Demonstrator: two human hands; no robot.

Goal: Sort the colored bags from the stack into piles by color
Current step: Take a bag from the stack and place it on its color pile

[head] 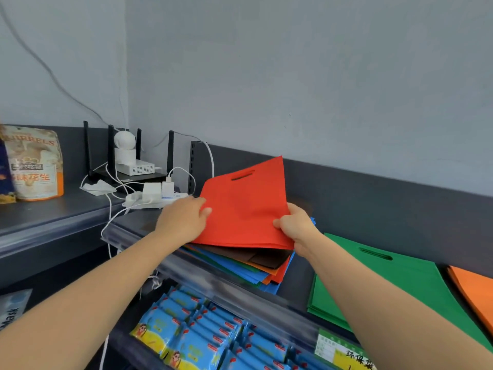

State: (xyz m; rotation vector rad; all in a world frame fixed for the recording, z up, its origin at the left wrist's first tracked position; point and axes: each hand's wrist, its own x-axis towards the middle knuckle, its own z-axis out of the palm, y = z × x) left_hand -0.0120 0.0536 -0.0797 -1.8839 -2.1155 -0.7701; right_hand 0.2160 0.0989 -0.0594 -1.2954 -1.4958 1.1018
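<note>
Both hands pinch the red bag (244,206), left hand (184,218) and right hand (296,227) at opposite edges, tilting it off the stack (240,265) so it lifts alone; green pile (373,279) waits nearby

Soft, even, fairly bright light fills the scene; shadows are faint. The red bag (242,209) looks saturated, its texture lost. The clear strip (226,287) on the shelf (53,217) catches pale glare. Wide-angle bending curves the edges; near corners blur slightly.
</note>
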